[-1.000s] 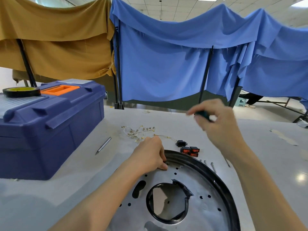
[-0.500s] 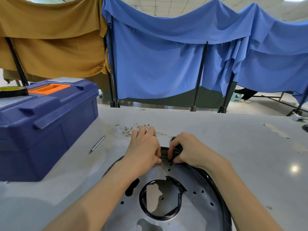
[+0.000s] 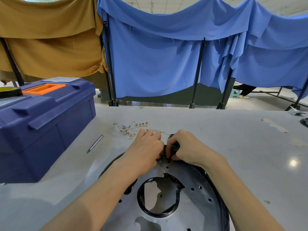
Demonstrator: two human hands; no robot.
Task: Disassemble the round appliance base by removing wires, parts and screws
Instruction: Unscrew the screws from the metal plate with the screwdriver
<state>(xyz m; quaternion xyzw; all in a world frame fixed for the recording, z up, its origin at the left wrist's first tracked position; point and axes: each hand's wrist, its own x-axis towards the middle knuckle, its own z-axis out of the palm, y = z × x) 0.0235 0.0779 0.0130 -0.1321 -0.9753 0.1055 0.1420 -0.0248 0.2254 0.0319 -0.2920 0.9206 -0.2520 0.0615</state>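
The round appliance base (image 3: 191,205), a silvery metal disc with a black rim and a black-edged centre hole, lies on the grey table in front of me. My left hand (image 3: 145,152) grips its far rim with curled fingers. My right hand (image 3: 188,147) is beside it at the same spot, curled round a small tool with a teal handle (image 3: 176,145). The tool's tip is hidden between my hands. A tangle of removed thin wires (image 3: 128,128) with metal terminals lies just beyond my left hand.
A large blue toolbox (image 3: 41,122) with an orange handle stands at the left, with a roll of tape (image 3: 9,92) on its lid. A slim metal rod (image 3: 95,144) lies between toolbox and base. Blue and tan cloth screens stand behind the table.
My right hand has come down from above the table, still holding the tool, to the base's far rim beside my left hand. The small black and red parts are now hidden behind my hands.
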